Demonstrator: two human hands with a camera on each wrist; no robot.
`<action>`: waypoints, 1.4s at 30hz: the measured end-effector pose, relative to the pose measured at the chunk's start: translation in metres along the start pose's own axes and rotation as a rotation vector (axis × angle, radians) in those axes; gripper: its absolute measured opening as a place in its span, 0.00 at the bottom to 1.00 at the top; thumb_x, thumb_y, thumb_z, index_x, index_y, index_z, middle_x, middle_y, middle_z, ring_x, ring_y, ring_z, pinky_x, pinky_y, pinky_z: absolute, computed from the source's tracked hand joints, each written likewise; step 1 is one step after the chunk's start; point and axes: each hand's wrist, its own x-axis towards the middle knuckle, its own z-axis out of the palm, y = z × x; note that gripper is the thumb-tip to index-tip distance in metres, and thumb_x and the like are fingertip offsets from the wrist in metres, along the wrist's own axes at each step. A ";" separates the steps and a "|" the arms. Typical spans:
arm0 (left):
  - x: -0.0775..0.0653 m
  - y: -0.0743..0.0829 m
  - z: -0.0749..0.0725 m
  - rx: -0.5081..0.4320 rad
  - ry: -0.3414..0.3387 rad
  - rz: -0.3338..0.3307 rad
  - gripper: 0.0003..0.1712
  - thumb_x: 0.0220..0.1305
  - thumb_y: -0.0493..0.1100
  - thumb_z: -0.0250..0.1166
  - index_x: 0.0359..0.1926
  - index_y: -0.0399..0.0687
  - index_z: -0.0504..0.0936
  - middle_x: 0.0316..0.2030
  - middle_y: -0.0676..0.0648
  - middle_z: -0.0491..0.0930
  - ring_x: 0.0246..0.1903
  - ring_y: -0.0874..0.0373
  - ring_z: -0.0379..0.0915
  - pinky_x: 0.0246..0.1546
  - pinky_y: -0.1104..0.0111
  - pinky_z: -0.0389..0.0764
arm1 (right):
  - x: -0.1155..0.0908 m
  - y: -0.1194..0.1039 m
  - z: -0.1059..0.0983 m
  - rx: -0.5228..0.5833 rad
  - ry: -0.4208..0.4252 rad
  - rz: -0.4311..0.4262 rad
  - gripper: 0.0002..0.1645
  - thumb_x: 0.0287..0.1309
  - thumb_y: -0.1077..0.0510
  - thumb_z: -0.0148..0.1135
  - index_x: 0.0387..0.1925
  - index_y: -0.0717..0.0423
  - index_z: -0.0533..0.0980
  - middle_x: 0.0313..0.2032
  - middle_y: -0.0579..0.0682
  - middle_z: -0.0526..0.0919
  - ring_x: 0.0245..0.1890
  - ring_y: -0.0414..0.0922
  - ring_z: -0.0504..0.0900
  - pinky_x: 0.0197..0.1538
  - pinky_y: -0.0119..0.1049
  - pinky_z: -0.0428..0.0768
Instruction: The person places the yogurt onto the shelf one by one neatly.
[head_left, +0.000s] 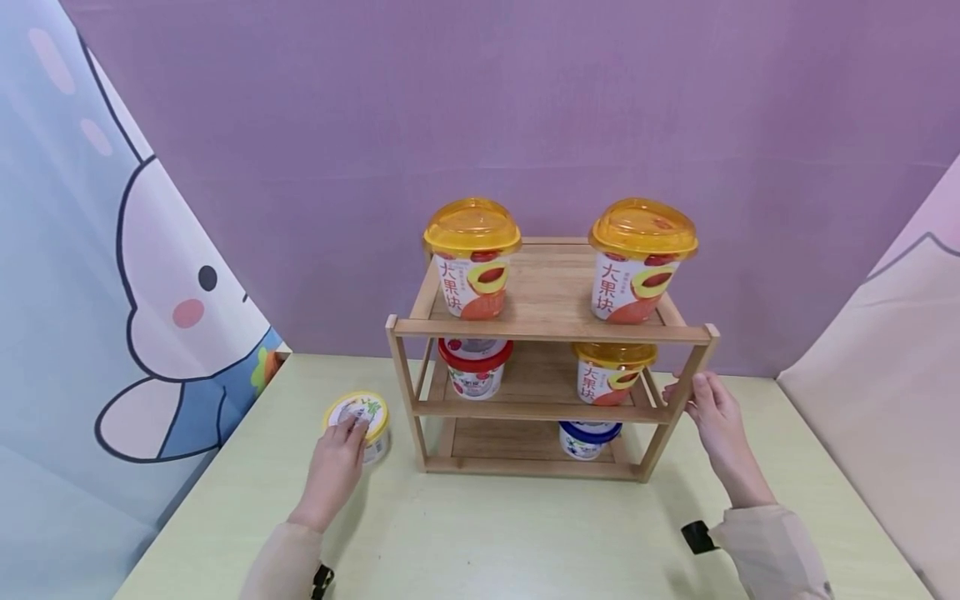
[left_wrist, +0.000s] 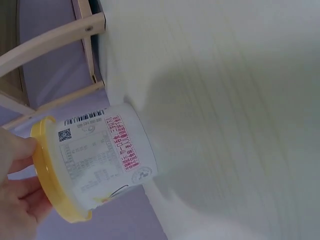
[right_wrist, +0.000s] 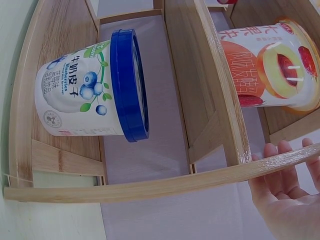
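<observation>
A white tub with a yellow lid (head_left: 377,443) stands on the table to the left of a wooden shelf rack (head_left: 525,467). My left hand (head_left: 334,460) holds this tub from above by its lid; the left wrist view shows thumb and fingers at the yellow rim (left_wrist: 52,172). On the other side, my right hand (head_left: 720,417) grips the rack's right front post (head_left: 688,385), fingers behind it. From the right wrist, that hand (right_wrist: 287,200) appears beside the post, near a peach-printed cup (right_wrist: 272,70) on the middle shelf.
Two yellow-lidded fruit cups, one left (head_left: 472,283) and one right (head_left: 637,283), stand on the top shelf. Below are a red-lidded tub (head_left: 476,382) and another yellow-lidded cup (head_left: 603,383). A blue-lidded blueberry tub (head_left: 581,446) sits on the bottom shelf. Purple cloth (head_left: 525,100) hangs behind.
</observation>
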 end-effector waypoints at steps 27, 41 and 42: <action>0.006 -0.007 -0.023 -0.351 -0.413 -0.250 0.23 0.57 0.35 0.57 0.55 0.34 0.69 0.62 0.33 0.55 0.61 0.38 0.48 0.56 0.46 0.54 | -0.003 -0.006 0.004 0.010 -0.009 -0.013 0.13 0.65 0.53 0.39 0.38 0.49 0.71 0.29 0.42 0.79 0.34 0.34 0.77 0.42 0.20 0.73; -0.001 0.002 -0.017 -0.093 -0.132 -0.022 0.19 0.50 0.31 0.63 0.46 0.30 0.75 0.46 0.29 0.72 0.43 0.36 0.70 0.43 0.50 0.71 | 0.006 0.026 -0.014 0.074 -0.057 -0.064 0.20 0.65 0.52 0.40 0.43 0.65 0.69 0.31 0.48 0.80 0.36 0.38 0.78 0.43 0.23 0.74; 0.000 0.004 -0.016 -0.075 -0.108 -0.014 0.19 0.49 0.32 0.64 0.45 0.30 0.76 0.45 0.29 0.73 0.42 0.37 0.71 0.42 0.51 0.72 | 0.009 0.037 -0.020 0.086 -0.070 -0.067 0.21 0.65 0.52 0.40 0.44 0.66 0.68 0.32 0.48 0.80 0.37 0.40 0.78 0.43 0.24 0.74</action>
